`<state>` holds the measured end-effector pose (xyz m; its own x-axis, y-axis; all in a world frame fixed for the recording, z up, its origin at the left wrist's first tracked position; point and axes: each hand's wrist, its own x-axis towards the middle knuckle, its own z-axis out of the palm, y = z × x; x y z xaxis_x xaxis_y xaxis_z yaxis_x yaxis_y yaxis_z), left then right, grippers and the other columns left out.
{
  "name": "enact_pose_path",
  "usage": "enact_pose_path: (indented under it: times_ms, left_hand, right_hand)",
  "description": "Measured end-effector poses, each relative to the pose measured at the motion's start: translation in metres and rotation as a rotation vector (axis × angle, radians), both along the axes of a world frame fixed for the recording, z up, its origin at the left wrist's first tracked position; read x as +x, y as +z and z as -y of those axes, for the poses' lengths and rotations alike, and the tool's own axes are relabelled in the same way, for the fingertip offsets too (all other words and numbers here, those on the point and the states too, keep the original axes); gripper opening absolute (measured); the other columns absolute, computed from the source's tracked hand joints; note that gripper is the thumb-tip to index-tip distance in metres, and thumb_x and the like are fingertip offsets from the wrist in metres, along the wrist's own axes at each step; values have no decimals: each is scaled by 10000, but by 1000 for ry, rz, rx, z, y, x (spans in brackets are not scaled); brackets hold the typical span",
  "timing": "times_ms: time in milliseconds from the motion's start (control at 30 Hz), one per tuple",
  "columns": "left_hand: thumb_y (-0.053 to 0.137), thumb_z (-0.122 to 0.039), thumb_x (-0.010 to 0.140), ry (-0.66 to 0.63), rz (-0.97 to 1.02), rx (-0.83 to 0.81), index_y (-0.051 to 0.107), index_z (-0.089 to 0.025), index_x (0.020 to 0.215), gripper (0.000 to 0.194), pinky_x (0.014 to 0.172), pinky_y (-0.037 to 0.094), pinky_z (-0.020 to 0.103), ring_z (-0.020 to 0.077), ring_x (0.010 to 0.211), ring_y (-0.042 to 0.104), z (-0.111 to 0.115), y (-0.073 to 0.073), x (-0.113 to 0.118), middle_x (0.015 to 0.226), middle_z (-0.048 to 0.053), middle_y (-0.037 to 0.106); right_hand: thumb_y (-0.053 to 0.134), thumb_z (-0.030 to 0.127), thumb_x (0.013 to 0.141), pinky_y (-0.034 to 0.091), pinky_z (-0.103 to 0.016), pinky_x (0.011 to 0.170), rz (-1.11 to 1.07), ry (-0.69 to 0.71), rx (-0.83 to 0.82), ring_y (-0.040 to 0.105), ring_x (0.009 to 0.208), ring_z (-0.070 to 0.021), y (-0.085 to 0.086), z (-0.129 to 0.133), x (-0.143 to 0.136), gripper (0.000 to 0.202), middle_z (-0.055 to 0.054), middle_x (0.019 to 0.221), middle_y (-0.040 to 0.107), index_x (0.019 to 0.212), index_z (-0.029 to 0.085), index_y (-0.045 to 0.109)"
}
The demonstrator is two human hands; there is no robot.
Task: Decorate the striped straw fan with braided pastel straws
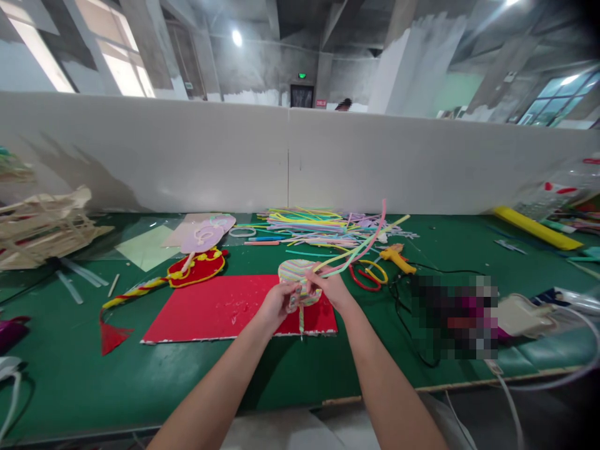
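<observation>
Over the right part of a red board (210, 309), my two hands hold a round striped pastel piece (293, 270) with a twisted handle (302, 319) pointing down. My left hand (280, 302) is closed on its lower left side. My right hand (328, 284) pinches at its right side, where long pastel strips (359, 251) run out to the upper right. The fingertips of both hands nearly meet and cover part of the piece.
Behind the hands lies a pile of colored strips (304, 222). Red-and-yellow scissors (368, 275), an orange glue gun (397, 257) and black cables lie to the right. A red fan-shaped piece (199, 269) with a tassel (115, 337) is on the left. A white partition (210, 156) stands behind.
</observation>
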<state>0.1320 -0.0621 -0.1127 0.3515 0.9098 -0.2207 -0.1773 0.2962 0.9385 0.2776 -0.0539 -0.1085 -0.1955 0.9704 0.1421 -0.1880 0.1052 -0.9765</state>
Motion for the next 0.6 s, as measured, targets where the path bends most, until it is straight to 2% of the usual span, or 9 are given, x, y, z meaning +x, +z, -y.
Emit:
enact_pose_path:
  times_ms: [100, 200, 267, 300, 367, 433, 500, 600]
  left_hand:
    - [491, -198, 715, -52, 52, -66, 461, -138, 593, 139, 341, 203, 154, 31, 329, 221, 0, 2, -4, 428, -82, 262]
    - [498, -251, 739, -56, 66, -80, 496, -131, 648, 151, 374, 285, 156, 49, 376, 366, 0, 1, -5, 470, -43, 386]
    - [470, -343, 774, -37, 35, -49, 522, -127, 689, 238, 412, 345, 181, 88, 455, 476, -1, -2, -3, 537, -1, 496]
    - [439, -383, 794, -15, -12, 11, 535, -127, 716, 285, 440, 372, 196, 109, 507, 515, 0, -3, -2, 582, 17, 536]
    - [410, -416, 814, 58, -199, 243, 554, -136, 797, 315, 527, 420, 224, 141, 640, 561, 2, -4, 0, 699, 36, 585]
    - [459, -382, 803, 136, -488, 550, 549, -171, 897, 247, 631, 433, 245, 156, 771, 562, 6, -3, 1, 822, 31, 596]
    - [496, -326, 796, 175, -761, 780, 535, -209, 949, 196, 676, 420, 244, 154, 829, 551, 10, -1, 0, 898, 21, 593]
    - [426, -289, 850, 184, -1002, 940, 539, -232, 926, 148, 668, 406, 220, 132, 796, 559, 13, 2, -2, 894, 9, 606]
  right_hand:
    - [618, 400, 712, 419, -233, 463, 22, 5, 35, 507, 415, -108, -2, -1, -2, 271, 15, 471, 583, 587, 182, 516]
    - [626, 397, 700, 400, -226, 428, -16, -12, -14, 487, 384, -103, -3, -2, -3, 263, 26, 438, 565, 593, 184, 513]
    - [647, 391, 674, 369, -213, 389, -71, -65, -57, 457, 348, -93, -3, -2, -4, 264, 36, 404, 545, 589, 181, 510]
    - [656, 385, 661, 349, -206, 370, -100, -96, -76, 441, 333, -87, -3, -2, -4, 265, 40, 392, 537, 586, 179, 508]
    - [666, 371, 647, 319, -194, 344, -149, -143, -104, 417, 315, -76, -3, -3, -3, 261, 45, 380, 529, 580, 176, 505]
    - [669, 357, 641, 310, -187, 334, -173, -152, -126, 408, 309, -71, -2, -3, -3, 253, 47, 374, 525, 576, 176, 505]
    - [677, 346, 631, 308, -185, 327, -176, -143, -150, 405, 302, -70, -2, -3, -2, 249, 45, 368, 525, 568, 175, 507]
    - [681, 346, 621, 295, -187, 309, -164, -122, -189, 396, 285, -68, -4, -3, -2, 258, 37, 360, 523, 528, 169, 518]
